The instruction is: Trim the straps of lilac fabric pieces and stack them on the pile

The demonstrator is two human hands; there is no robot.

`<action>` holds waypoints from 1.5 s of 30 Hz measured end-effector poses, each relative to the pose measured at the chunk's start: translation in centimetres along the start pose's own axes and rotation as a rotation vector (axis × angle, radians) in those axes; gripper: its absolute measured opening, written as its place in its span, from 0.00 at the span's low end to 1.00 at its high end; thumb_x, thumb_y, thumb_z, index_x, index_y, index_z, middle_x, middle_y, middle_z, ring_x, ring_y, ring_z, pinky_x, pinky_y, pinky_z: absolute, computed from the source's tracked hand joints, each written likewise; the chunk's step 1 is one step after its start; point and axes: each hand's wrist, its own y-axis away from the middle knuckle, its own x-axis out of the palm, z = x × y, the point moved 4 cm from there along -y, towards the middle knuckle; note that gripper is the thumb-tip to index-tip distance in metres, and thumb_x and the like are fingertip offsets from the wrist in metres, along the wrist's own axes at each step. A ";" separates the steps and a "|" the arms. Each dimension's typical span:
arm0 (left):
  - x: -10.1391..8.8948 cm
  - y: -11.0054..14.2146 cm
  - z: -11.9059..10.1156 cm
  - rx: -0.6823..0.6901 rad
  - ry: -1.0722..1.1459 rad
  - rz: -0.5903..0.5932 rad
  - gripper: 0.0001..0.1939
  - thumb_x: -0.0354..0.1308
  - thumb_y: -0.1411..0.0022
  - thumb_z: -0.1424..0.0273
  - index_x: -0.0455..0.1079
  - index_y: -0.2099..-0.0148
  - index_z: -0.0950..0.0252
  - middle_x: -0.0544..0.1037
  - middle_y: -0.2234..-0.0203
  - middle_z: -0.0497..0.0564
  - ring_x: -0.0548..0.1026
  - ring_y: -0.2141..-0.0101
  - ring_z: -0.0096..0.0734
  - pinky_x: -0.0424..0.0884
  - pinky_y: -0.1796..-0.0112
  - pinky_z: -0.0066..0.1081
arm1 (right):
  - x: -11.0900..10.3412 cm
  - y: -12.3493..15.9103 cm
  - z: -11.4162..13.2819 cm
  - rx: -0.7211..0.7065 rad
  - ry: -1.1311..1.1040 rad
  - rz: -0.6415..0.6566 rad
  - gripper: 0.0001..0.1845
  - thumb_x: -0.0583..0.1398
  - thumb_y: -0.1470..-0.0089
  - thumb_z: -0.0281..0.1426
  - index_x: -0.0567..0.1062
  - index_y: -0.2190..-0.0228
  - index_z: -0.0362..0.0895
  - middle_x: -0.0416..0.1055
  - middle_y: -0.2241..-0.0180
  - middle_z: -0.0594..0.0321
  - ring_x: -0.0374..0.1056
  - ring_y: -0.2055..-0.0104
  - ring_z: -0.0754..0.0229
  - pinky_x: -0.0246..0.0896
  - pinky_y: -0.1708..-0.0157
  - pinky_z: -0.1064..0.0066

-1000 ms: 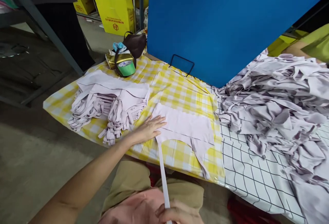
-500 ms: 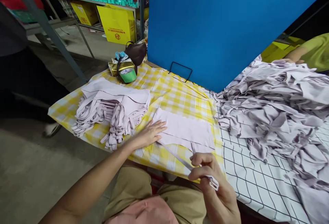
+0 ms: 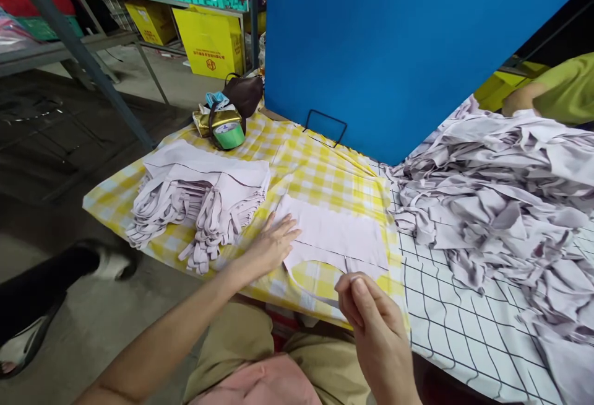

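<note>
My left hand point(image 3: 273, 247) is spread, palm down, its fingertips resting on the left end of the pale piece point(image 3: 338, 231). My right hand point(image 3: 378, 324) has thumb and fingers pinched together, up off the cloth near the piece's lower right side, and I take it to be the strap point(image 3: 325, 300) that is pinched there; its end is hidden in my fingers. From the left part of the piece the strap curves round towards that hand, leaving an open loop on my side

The piece lies on the yellow checked cloth point(image 3: 320, 176), between the stack point(image 3: 199, 166) on my left and the loose heap point(image 3: 501, 207) on my right. Its wide body is spread out pretty flat, so I'd call that part done. The strap isn't settled, being up in my fingers, and the piece is apart from the stack, not on it. What the other strap is doing I can't tell, as my hand covers that side

The stack is many layers deep, bodies laid over one another and straps bunched along the side nearest me, so a good number look sorted. The heap is bigger and all crumpled, spread over the grid cloth point(image 3: 440, 312), so by my guess plenty is left. Beyond it there's a co-worker's green sleeve point(image 3: 568, 89), the arm reaching in behind the heap
</note>
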 end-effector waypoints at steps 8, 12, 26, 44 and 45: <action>-3.8 1.7 -6.6 0.128 0.347 -0.043 0.08 0.49 0.36 0.69 0.67 0.67 0.63 0.75 0.71 0.43 0.73 0.60 0.25 0.47 0.41 0.37 | 1.2 -1.6 -1.7 -0.064 0.438 0.073 0.22 0.49 0.44 0.47 0.64 0.79 0.44 0.52 0.83 0.70 0.48 0.80 0.66 0.44 0.81 0.74; -3.7 1.7 -6.3 0.084 0.336 -0.065 0.08 0.50 0.39 0.72 0.66 0.70 0.64 0.75 0.73 0.44 0.72 0.66 0.25 0.51 0.43 0.38 | 2.0 -2.0 -1.9 -0.143 0.595 0.091 0.22 0.47 0.42 0.43 0.63 0.81 0.44 0.52 0.85 0.71 0.48 0.82 0.67 0.43 0.82 0.74; -0.2 1.1 -1.2 -0.325 0.707 0.277 0.11 0.50 0.50 0.65 0.59 0.78 0.66 0.57 0.85 0.41 0.56 0.81 0.20 0.51 0.80 0.23 | 3.3 -2.0 -3.6 -0.781 1.304 -0.048 0.17 0.45 0.39 0.26 0.72 0.67 0.45 0.64 0.78 0.66 0.58 0.84 0.66 0.46 0.83 0.74; 1.1 -1.3 0.4 -0.288 0.954 0.435 0.13 0.50 0.47 0.64 0.59 0.79 0.66 0.58 0.86 0.41 0.55 0.84 0.20 0.52 0.80 0.24 | 2.0 -5.1 -3.4 -0.753 1.159 -0.017 0.16 0.50 0.40 0.32 0.77 0.67 0.41 0.66 0.79 0.63 0.61 0.80 0.66 0.51 0.79 0.77; 1.0 -1.6 0.8 -0.269 0.821 0.321 0.11 0.50 0.46 0.66 0.61 0.77 0.66 0.60 0.85 0.41 0.57 0.82 0.21 0.55 0.78 0.24 | 1.9 -5.4 -3.5 -0.726 1.150 -0.032 0.16 0.50 0.40 0.32 0.76 0.68 0.41 0.66 0.78 0.63 0.61 0.81 0.66 0.51 0.79 0.76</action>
